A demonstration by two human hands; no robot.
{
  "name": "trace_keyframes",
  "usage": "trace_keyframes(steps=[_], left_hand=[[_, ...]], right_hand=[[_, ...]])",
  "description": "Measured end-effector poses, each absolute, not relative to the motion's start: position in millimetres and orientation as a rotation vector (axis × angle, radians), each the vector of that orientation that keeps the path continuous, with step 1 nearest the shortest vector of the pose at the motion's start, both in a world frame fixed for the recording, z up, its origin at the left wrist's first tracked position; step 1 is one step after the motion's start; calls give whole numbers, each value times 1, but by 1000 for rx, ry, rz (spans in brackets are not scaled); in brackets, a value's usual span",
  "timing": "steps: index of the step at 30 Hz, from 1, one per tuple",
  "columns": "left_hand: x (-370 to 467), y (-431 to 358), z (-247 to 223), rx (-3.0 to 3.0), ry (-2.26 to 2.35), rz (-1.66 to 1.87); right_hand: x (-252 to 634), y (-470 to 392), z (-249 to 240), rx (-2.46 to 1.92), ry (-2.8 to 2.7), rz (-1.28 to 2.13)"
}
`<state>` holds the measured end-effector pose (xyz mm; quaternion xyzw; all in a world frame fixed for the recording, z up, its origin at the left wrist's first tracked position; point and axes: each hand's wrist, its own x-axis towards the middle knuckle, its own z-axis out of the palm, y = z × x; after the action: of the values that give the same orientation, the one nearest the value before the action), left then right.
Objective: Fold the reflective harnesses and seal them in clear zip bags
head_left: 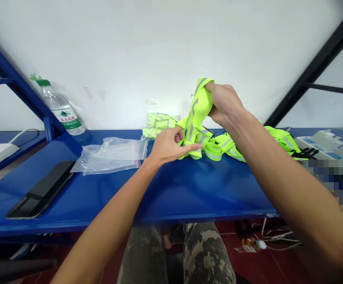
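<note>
My right hand (225,103) is raised above the table, its fingers closed on a fluorescent yellow reflective strap (199,106) with a grey stripe. The strap hangs from it in a loop. Lower down, my left hand (169,145) grips the same strap, the thumb stretched out along it and the fingers curled behind. More strap lies in loose folds (226,146) under and beside my hands, running right to a black buckle (304,153). Behind my left hand, a bundle of the same strap (161,122) sits in a clear bag.
Clear zip bags (112,156) lie flat on the blue table (189,193), left of my hands. Farther left are a black phone (42,189) and a water bottle (63,108) leaning at the wall. White power strips (322,144) are at the right. Metal frame bars slope up at both sides.
</note>
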<state>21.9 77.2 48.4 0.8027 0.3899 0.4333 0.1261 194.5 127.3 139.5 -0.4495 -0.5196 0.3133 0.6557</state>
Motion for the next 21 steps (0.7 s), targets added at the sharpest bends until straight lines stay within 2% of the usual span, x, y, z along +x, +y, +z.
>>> trace_keyframes(steps=[3, 7, 13, 15, 17, 19, 21], left_hand=[[18, 91, 41, 2319, 1091, 1149], [4, 113, 41, 1791, 1110, 1356], [-12, 116, 57, 1089, 817, 1432], [-11, 112, 60, 1044, 729, 1428], [-7, 109, 63, 1052, 695, 1423], [-4, 107, 64, 1044, 697, 1418], [-3, 107, 65, 993, 727, 1406]], right_hand=[[199, 121, 150, -1038, -1060, 739], [234, 114, 155, -1075, -854, 583], [269, 106, 128, -1276, -822, 292], [256, 92, 119, -1218, -1031, 233], [232, 76, 112, -1018, -1534, 183], [205, 63, 102, -862, -1978, 398], [184, 59, 92, -864, -2180, 441]])
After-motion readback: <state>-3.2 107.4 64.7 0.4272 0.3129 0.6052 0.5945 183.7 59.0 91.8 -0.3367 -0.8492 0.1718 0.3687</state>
